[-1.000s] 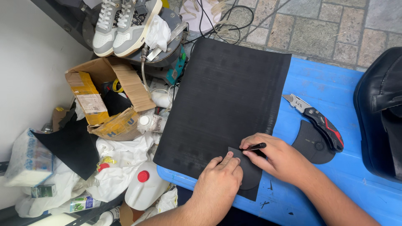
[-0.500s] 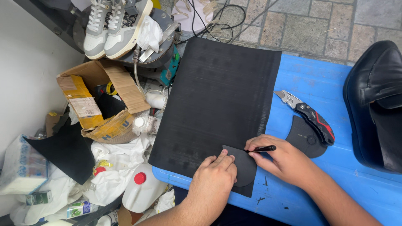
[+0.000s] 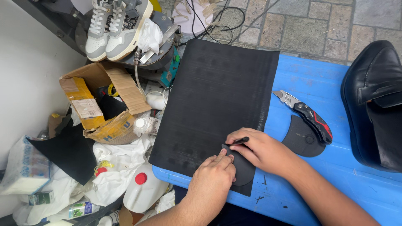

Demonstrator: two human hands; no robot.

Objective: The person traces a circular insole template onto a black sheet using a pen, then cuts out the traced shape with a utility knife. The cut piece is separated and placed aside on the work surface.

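Rubber sheet, black, thin and floppy by the look, spread over blue tabletop, near corner best for lifting; small heel-shaped template pinned flat on that corner by left hand, fingers extended, not clenched; right hand fingers pinched around black pen at template edge.

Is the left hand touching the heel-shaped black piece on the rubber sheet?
Touching. The head view shows the left hand with its fingers pressed flat on the heel-shaped black piece, no gap visible, holding it against the black rubber sheet.
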